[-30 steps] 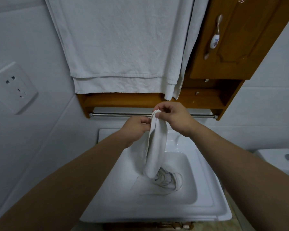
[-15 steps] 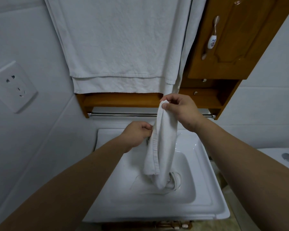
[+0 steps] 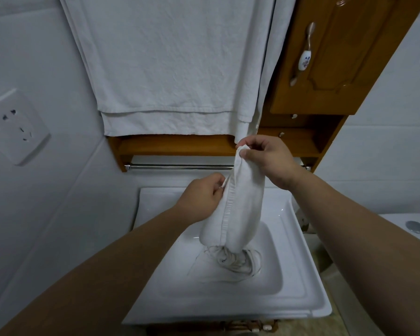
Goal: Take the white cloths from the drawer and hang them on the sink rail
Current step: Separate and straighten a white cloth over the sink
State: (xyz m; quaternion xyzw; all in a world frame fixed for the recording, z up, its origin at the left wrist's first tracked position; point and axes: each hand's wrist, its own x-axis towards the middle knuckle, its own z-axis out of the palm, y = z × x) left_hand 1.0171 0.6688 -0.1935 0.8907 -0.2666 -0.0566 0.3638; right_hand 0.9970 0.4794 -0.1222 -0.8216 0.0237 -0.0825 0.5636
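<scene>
White tile all round, a wooden cabinet point(image 3: 335, 57) up right, a big towel point(image 3: 170, 69) draped above, and the steel sink rail point(image 3: 180, 167) running bare beneath the wooden shelf point(image 3: 175, 146). Over the sink point(image 3: 301, 275) hangs one white cloth point(image 3: 238, 204), its tail reaching down to a bunched heap of cloth point(image 3: 233, 259) in the basin. Right hand point(image 3: 269, 161) pinches the top corner, up at rail height; left hand point(image 3: 204, 197) nips the hemmed edge lower down. Both hands are gripping. Best play now, I'd say: walk the left hand up the hem to the other corner, pull the top edge flat, then lift it over the rail and drape evenly. Rush it and the cloth hangs bunched, or drags the heap along.
</scene>
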